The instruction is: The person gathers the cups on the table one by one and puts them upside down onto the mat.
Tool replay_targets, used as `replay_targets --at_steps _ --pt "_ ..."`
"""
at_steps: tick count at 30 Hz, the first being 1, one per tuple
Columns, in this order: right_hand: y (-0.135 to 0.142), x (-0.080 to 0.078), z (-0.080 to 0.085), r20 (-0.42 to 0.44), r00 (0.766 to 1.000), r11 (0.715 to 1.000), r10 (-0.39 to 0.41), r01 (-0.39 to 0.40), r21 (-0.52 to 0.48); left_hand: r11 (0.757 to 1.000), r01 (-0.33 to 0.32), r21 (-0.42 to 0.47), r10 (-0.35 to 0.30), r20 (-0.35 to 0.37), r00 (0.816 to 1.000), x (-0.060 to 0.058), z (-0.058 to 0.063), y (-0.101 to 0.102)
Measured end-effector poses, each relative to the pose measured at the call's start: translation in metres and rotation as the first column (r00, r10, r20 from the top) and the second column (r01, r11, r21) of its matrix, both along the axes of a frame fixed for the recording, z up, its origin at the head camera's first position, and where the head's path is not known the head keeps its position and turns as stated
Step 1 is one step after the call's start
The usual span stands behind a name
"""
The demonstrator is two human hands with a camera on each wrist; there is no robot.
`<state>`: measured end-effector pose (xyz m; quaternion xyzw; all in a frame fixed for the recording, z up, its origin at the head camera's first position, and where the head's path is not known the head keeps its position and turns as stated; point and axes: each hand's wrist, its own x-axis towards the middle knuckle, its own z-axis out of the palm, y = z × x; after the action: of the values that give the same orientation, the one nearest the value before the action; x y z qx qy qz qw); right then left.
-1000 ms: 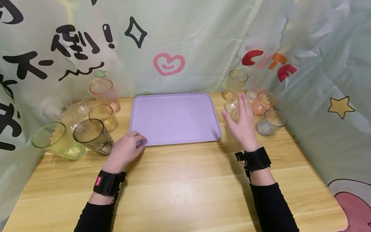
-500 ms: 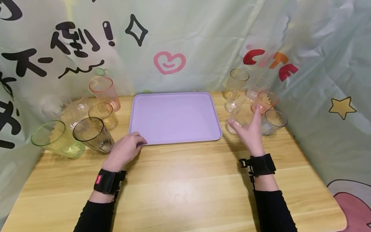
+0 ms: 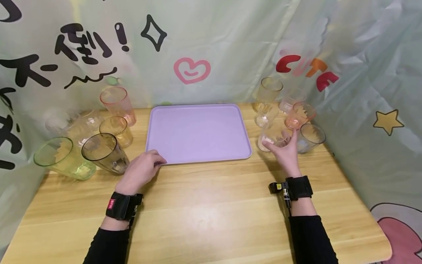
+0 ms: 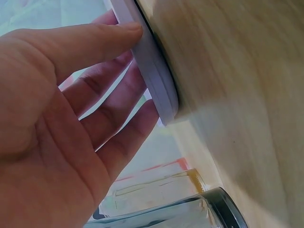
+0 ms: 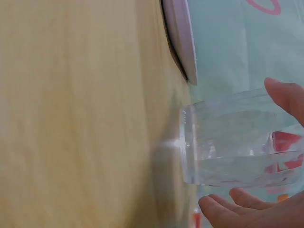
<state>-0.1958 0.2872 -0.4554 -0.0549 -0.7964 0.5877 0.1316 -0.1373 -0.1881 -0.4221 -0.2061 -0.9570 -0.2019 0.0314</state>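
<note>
At the near left corner of a purple tray (image 3: pixel 199 134), my left hand (image 3: pixel 141 170) pinches the rim. The left wrist view has the thumb on the outside of the tray's edge (image 4: pixel 154 78) and the fingers over its other side. My right hand (image 3: pixel 287 157) is spread about a clear glass (image 3: pixel 273 132) standing upright on the table, right of the tray. In the right wrist view, the thumb overlaps one side of this glass (image 5: pixel 232 147), while the fingers (image 5: pixel 237 209) lie along the other side with a gap showing.
Behind the right hand stand a yellow glass (image 3: pixel 268 95), an orange one (image 3: pixel 298 117), a grey one (image 3: pixel 310 137) and other clear ones. Several more crowd the left, including a green glass (image 3: pixel 66 159) and a dark grey one (image 3: pixel 107 154) beside the left hand. A printed curtain (image 3: pixel 230 51) hangs behind.
My right hand has come back and slightly right from above the glasses, lowering so thumb and fingers sit either side of the clear glass. The left hand stays at the tray corner.
</note>
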Motion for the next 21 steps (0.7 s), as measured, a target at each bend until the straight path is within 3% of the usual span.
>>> replay_targets --at_steps 6,9,14,21 --pt "-0.011 0.008 0.012 0.104 0.994 0.999 0.018 -0.015 -0.035 1.0 -0.001 -0.001 0.001 -0.006 1.0 0.001 0.001 -0.001" --pt "-0.015 0.011 0.016 0.134 0.991 1.0 0.019 -0.019 0.0 1.0 0.003 0.003 -0.003 -0.006 1.0 0.001 -0.001 -0.001" --pt "-0.012 0.009 0.01 0.127 0.992 0.999 0.018 -0.022 0.034 1.0 0.004 0.0 -0.004 -0.006 1.0 0.001 0.0 -0.001" --pt "-0.019 0.013 0.021 0.13 0.991 0.999 0.027 -0.031 0.023 1.0 0.01 0.004 -0.01 -0.02 1.0 -0.001 -0.002 -0.003"
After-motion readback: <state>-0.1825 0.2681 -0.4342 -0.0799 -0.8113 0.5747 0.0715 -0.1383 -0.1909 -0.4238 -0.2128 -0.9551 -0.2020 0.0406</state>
